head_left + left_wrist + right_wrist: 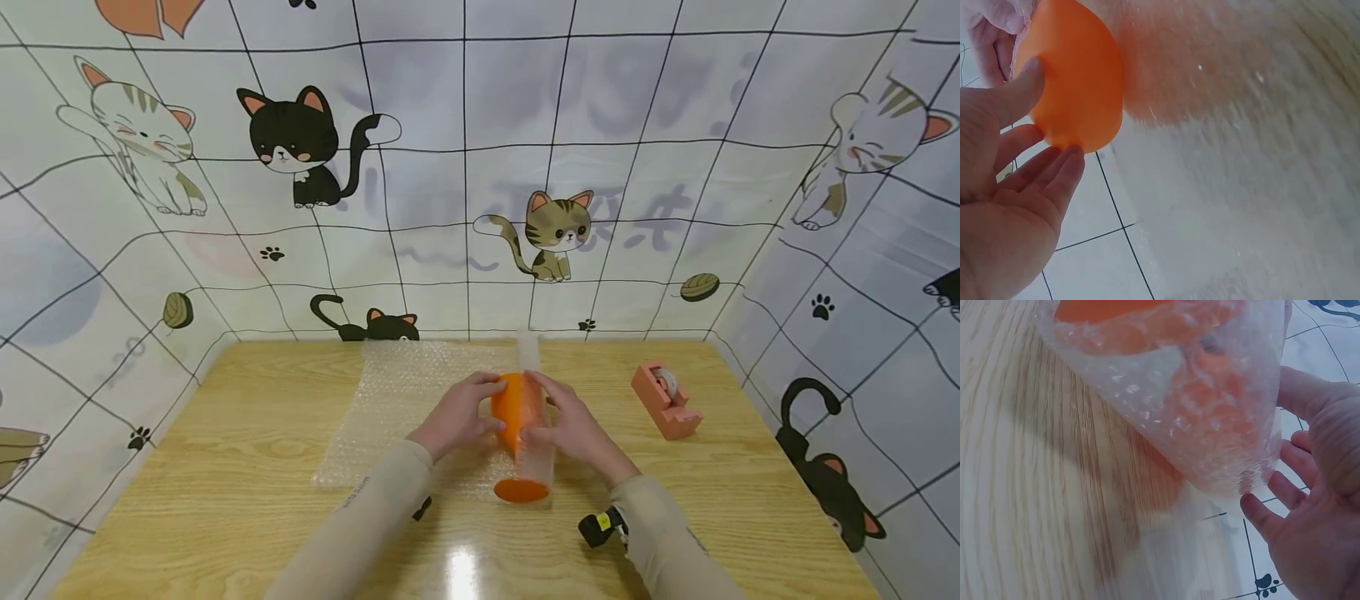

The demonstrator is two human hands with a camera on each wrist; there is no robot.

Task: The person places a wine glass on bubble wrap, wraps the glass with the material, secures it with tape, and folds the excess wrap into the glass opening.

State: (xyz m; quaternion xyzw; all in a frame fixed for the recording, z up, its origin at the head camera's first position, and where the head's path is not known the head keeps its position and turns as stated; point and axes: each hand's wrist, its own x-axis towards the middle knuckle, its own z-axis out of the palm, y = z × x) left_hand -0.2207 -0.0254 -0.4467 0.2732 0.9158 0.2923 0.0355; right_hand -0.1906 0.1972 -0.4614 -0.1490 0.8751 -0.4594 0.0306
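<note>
We've got L hand point(459, 418) grasping the bare side of an orange cylinder point(507, 407), R hand point(567, 423) gripping its other side thru bubble wrap point(412, 400) curled over it. It's at the wrap's R edge, approx. mid-table, one end facing us; rest of wrap spreads L on the wood-grain tabletop point(247, 442). Pink tape dispenser point(666, 402) sits well apart, far R; cat-print backdrop point(435, 192) behind.

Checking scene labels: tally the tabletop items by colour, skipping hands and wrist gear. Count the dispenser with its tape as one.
Orange: 1 (orange object)
Clear: 1 (bubble wrap sheet)
Pink: 1 (tape dispenser)
Total: 3
</note>
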